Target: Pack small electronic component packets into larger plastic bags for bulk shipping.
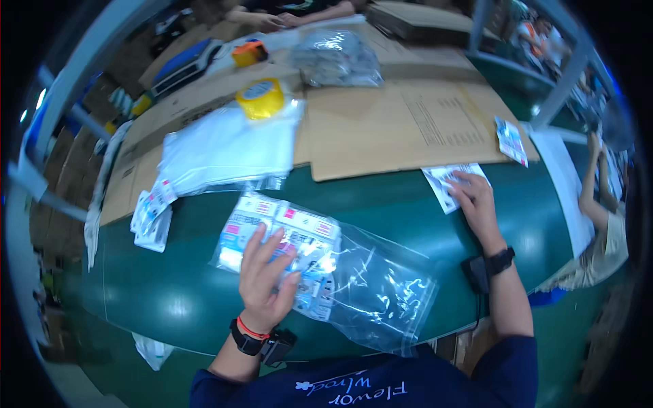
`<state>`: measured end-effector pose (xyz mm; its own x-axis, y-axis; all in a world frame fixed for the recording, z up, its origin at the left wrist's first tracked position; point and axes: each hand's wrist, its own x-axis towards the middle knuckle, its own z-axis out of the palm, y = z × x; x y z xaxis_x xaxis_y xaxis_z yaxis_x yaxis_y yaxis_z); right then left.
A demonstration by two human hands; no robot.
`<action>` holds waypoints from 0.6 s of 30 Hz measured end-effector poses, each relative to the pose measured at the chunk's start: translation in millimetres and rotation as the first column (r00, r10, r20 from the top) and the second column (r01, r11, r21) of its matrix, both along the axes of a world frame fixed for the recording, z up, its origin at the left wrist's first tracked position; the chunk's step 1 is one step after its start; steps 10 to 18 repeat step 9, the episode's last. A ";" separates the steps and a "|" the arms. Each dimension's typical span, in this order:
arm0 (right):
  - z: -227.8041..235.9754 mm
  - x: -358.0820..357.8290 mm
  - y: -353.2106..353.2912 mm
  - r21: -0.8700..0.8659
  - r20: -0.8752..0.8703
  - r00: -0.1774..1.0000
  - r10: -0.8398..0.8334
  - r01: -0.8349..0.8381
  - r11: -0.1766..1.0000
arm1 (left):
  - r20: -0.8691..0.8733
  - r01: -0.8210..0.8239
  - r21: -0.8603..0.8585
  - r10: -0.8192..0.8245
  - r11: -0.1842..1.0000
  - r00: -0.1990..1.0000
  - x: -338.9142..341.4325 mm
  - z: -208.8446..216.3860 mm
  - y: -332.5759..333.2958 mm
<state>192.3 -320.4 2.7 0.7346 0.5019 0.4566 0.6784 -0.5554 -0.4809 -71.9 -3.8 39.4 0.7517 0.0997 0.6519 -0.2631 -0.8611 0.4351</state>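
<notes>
My left hand (266, 275) lies with its fingers spread on a clear plastic bag (384, 285). Inside the bag's left part are several white, blue and pink printed packets (306, 231); its right part is flat, see-through film. To the right, my right hand (476, 204) reaches over a white printed card (441, 187) at the cardboard's near edge. Its fingertips touch the card, thumb and fingers a little apart. A small stack of similar packets (154, 221) rests on the green table at the left.
Flat cardboard (381, 129) covers the far part of the green table (183, 292). On it are white plastic bags (228, 153), a yellow tape roll (262, 100), an orange tape dispenser (249, 54), a bundle of clear bags (337, 58) and one packet (510, 141). Other people sit beyond.
</notes>
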 end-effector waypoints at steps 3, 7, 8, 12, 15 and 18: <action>-2.3 3.5 -6.8 -0.044 0.145 0.989 -0.021 0.028 0.999 | 0.055 0.003 -0.010 -0.002 1.000 0.998 -5.7 9.2 -4.4; 4.1 9.0 -5.7 0.177 -0.134 0.991 -0.025 0.049 0.983 | 0.097 0.059 -0.032 -0.056 0.998 0.994 -10.0 16.6 -7.6; 10.2 7.9 -6.1 0.219 -0.194 0.981 -0.027 0.070 0.973 | 0.100 0.086 -0.044 -0.081 0.995 0.992 -11.9 18.0 -9.0; 18.1 6.4 -6.7 0.257 -0.254 0.967 -0.027 0.094 0.962 | 0.098 0.084 -0.036 -0.081 0.996 0.992 -13.9 19.1 -10.0; 18.1 6.4 -6.7 0.257 -0.254 0.967 -0.027 0.094 0.962 | 0.098 0.084 -0.036 -0.081 0.996 0.992 -13.9 19.1 -10.0; 18.1 6.4 -6.7 0.257 -0.254 0.967 -0.027 0.094 0.962 | 0.098 0.084 -0.036 -0.081 0.996 0.992 -13.9 19.1 -10.0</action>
